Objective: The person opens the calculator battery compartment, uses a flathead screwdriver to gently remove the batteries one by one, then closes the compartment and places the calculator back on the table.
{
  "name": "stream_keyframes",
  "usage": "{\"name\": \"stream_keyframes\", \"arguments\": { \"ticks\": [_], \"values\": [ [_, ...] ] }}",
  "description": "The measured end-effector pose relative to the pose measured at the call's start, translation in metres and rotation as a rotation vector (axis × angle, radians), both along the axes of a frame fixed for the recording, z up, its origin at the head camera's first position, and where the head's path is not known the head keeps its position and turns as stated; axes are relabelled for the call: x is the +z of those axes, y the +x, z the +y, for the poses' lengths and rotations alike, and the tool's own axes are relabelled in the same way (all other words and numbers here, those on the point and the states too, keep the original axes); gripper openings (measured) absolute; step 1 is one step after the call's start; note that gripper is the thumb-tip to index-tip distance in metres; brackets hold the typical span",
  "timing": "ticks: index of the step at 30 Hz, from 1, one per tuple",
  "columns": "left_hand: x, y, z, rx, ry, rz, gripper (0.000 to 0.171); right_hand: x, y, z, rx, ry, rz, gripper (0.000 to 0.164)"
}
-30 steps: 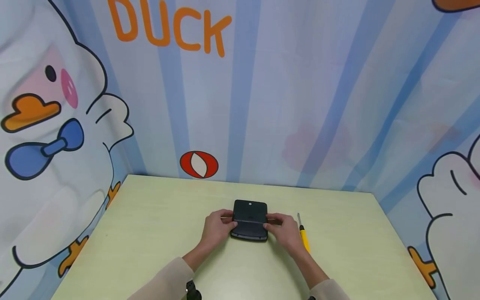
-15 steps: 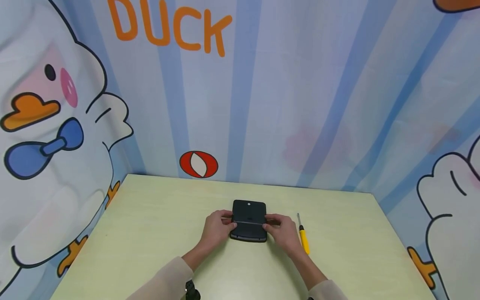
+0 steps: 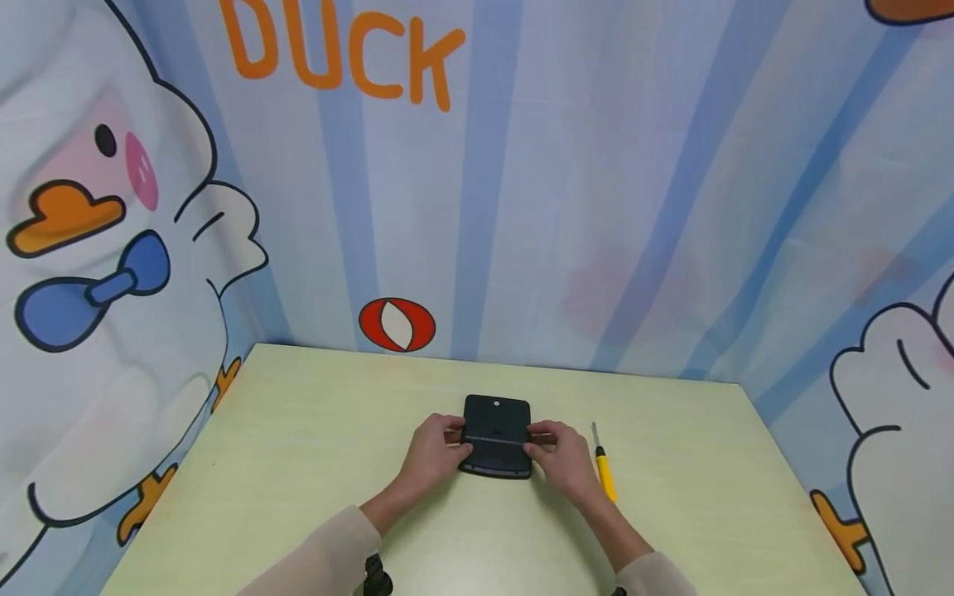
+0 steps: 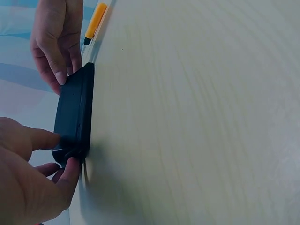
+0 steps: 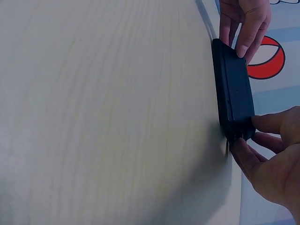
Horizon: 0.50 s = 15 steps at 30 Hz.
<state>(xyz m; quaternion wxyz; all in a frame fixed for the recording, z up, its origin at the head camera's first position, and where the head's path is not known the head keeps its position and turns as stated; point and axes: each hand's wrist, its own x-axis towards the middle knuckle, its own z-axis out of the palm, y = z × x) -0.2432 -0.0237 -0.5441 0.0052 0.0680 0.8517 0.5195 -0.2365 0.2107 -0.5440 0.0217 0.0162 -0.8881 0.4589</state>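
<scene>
A flat black case [image 3: 496, 422] with rounded corners lies on the table before me. A crease runs across it, and a small pale dot marks its far part. My left hand [image 3: 436, 451] pinches its left edge, thumb near the crease and fingers at the side. On the opposite edge my right hand [image 3: 562, 459] grips it the same way. In the left wrist view the case [image 4: 72, 112] shows its thick dark side, and the right wrist view shows the case [image 5: 234, 89] between both hands too. What is inside it cannot be seen.
A screwdriver [image 3: 605, 473] with a yellow and black handle lies just right of the right hand, its shaft pointing away. The pale wooden table [image 3: 298, 463] ends at a curtain [image 3: 566, 207] printed with ducks and blue stripes.
Both hands keep their hold on the case, which stays in nearly the same place. The whole view shifts very slightly.
</scene>
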Motion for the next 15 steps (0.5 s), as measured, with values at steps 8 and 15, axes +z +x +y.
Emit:
{"name": "stream_keyframes", "arguments": {
  "ticks": [8, 15],
  "values": [
    [0.0011, 0.0006, -0.0026, -0.023, -0.017, -0.011, 0.042, 0.0023, -0.0001, 0.0011, 0.025, 0.041, 0.021, 0.028],
    [0.004, -0.0009, -0.0057, -0.058, -0.088, 0.005, 0.044, 0.0047, -0.0017, 0.0011, 0.015, 0.063, 0.028, 0.027]
  ]
}}
